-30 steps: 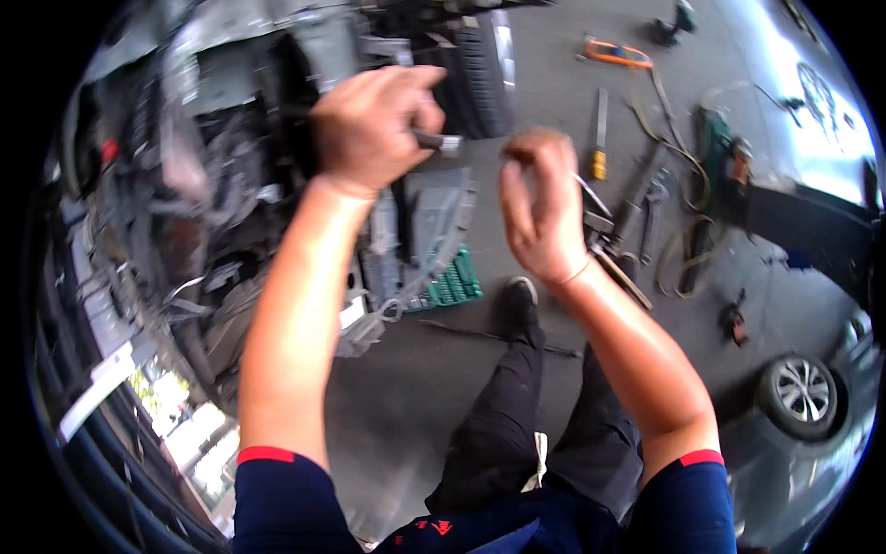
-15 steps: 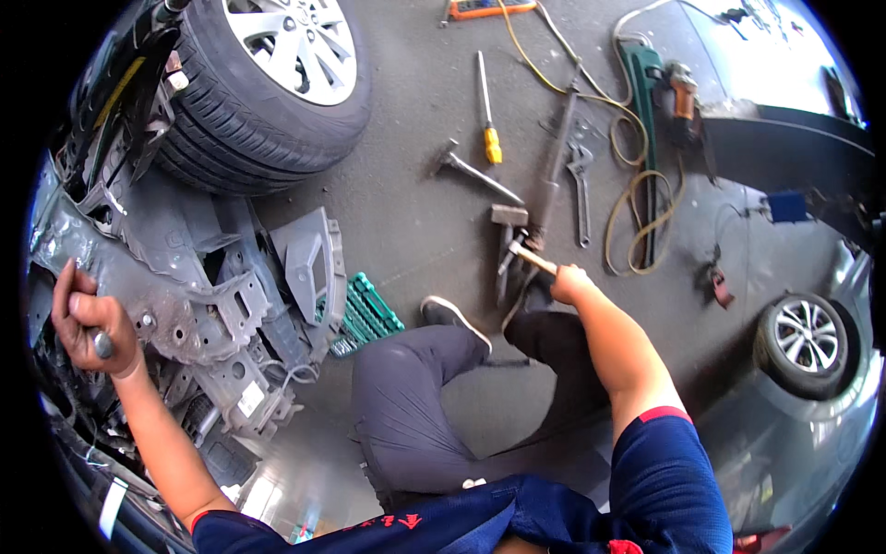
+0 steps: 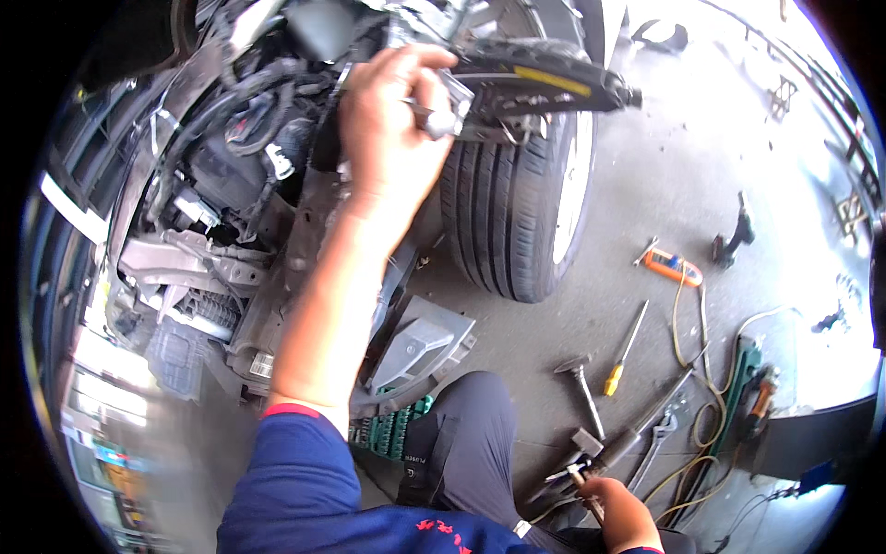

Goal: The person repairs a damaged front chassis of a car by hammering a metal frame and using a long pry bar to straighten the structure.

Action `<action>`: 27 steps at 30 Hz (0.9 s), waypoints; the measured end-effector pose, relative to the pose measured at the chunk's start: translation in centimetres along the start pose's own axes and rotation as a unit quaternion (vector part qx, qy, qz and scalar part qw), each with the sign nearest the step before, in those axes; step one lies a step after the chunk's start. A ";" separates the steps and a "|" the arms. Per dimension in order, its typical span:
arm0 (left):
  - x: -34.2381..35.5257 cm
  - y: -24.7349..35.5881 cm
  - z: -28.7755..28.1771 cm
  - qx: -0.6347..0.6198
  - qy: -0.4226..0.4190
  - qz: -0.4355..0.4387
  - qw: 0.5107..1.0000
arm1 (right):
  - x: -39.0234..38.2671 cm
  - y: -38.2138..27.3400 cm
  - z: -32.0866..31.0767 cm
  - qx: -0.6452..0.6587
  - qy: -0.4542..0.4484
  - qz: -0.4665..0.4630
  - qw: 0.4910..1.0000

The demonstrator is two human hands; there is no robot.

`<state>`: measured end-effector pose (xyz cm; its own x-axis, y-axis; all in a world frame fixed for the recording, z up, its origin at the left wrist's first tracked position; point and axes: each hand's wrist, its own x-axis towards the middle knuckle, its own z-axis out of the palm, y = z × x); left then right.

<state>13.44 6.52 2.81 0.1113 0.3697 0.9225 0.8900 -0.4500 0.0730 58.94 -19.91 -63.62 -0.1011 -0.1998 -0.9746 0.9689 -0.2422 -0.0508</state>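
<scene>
In the head view, the left hand is clenched around a metal rod, whose blunt end pokes out past the curled fingers. It is up by the opened front of the vehicle; whether the rod touches the bodywork, I cannot tell. Just right of this hand a dark beam with a yellow strip juts across, over a large tyre, and both crowd that side. Cables and hoses fill the bay to the left.

The right hand, low in the picture, grasps a wooden handle; its far end lies among other tools and is hard to make out. Close by are a block-shaped metal head, a long metal bar and an adjustable wrench. Farther up the floor lie a hammer, a yellow-handled screwdriver and an orange device, with a looped cord trailing right toward a grinder.

The person's bent knee partly hides a green socket tray, beside a loose grey panel.
</scene>
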 end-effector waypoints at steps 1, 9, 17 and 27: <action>-0.1 -1.0 0.5 0.084 0.071 0.056 0.992 | -0.9 -0.1 -0.5 -0.010 0.020 -0.007 1.000; 0.6 -2.7 0.9 0.029 0.089 0.068 0.993 | -27.9 -11.7 -2.8 0.095 0.401 -0.215 0.886; 0.8 -2.9 1.7 0.061 0.119 0.059 0.989 | -65.4 -22.6 3.6 0.126 0.463 -0.687 0.546; 0.5 -3.0 1.9 0.027 0.138 0.058 0.988 | -75.7 -27.4 7.6 -0.127 0.753 -0.506 0.401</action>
<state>11.63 9.57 2.33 0.0948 0.0784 0.9924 0.9017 -0.4293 -0.0522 38.29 -5.40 13.27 -0.4064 0.7252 0.5558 0.6153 0.6669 -0.4202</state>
